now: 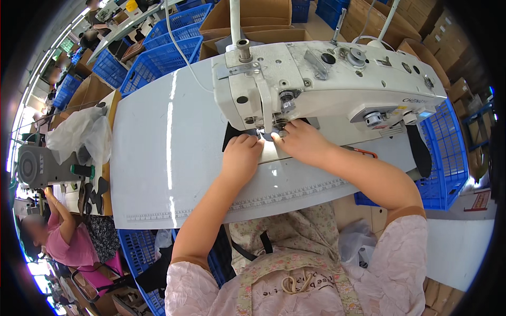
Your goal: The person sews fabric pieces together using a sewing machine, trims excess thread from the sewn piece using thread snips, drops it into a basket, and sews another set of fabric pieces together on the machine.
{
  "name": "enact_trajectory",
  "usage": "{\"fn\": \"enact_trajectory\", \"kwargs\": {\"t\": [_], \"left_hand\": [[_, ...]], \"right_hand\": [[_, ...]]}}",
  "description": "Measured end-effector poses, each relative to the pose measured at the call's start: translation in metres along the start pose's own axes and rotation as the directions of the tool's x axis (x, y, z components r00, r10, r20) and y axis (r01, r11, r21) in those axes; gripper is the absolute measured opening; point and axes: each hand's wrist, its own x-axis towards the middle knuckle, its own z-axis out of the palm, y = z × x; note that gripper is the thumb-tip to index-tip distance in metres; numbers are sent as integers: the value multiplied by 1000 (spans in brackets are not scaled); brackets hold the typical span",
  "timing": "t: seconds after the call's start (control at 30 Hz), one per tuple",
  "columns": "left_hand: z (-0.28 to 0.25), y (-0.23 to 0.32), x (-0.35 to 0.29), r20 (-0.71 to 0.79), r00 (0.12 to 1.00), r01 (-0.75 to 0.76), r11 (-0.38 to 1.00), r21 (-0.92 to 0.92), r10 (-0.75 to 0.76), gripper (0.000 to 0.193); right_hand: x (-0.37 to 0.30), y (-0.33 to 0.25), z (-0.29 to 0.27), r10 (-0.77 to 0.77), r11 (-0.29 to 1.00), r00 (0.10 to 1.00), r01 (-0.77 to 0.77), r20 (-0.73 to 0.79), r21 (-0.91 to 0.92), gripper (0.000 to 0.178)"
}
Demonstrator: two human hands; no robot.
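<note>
Both hands are at the needle end of a white sewing machine (295, 79). My left hand (241, 154) lies left of the presser foot, fingers bent together and pressing on a dark flat piece of material (230, 132). From the right, my right hand (303, 141) reaches in with thumb and fingers closed at the edge of the dark material beside the foot. The fingertips and the machine head hide most of the piece. Behind the right hand lies a pair of orange-handled snips (365, 152) on the table.
The pale sewing table (142, 158) has a ruler strip (284, 196) along its near edge. A black piece (418, 150) hangs at its right end, over a blue crate (445, 152). Cardboard boxes and blue crates (168, 26) stand behind. A co-worker (71, 239) sits at the left.
</note>
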Motion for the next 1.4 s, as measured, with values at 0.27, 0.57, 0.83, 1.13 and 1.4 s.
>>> {"fn": "enact_trajectory", "kwargs": {"t": [0.27,0.57,0.83,1.13,1.4], "left_hand": [[0,-4,2,-19,1000,5,999,-41,-6,17],[-3,-2,8,49,997,62,998,-31,-61,23],[-7,-2,12,89,996,25,999,-35,-22,27],[-12,-4,14,118,993,-17,1000,6,16,29],[-4,-10,5,32,999,-35,999,30,34,14]], "right_hand": [[8,-13,-1,35,999,987,-29,154,-41,10],[18,-28,-1,80,996,971,-67,226,-65,11],[20,-18,-24,150,987,950,-159,273,11,7],[-2,2,-4,84,992,994,-89,65,84,9],[3,-7,-4,-36,987,980,4,196,161,28]]}}
